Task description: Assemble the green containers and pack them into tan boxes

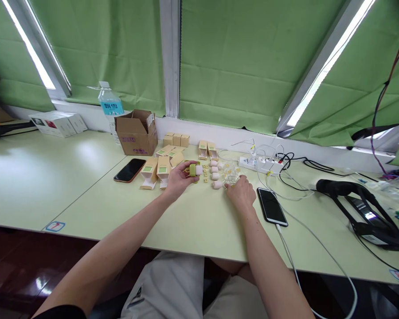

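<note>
My left hand (178,178) is closed round a small green and pink cylindrical part (196,170) just above the pale green table (193,217). My right hand (241,189) rests on the table with fingers curled, its fingertips at a pink part (217,184) and a clear plastic bag (232,173); whether it grips either is hidden. Several more pink parts (214,169) and tiny yellow pieces (205,173) lie between my hands. Small open tan boxes with green labels (156,170) stand left of my left hand.
A brown carton (137,133), a water bottle (110,106) and closed tan boxes (176,140) stand at the back. One phone (129,170) lies at left, another phone (271,206) on a white cable at right. A power strip (259,164) and a black stand (362,208) sit right.
</note>
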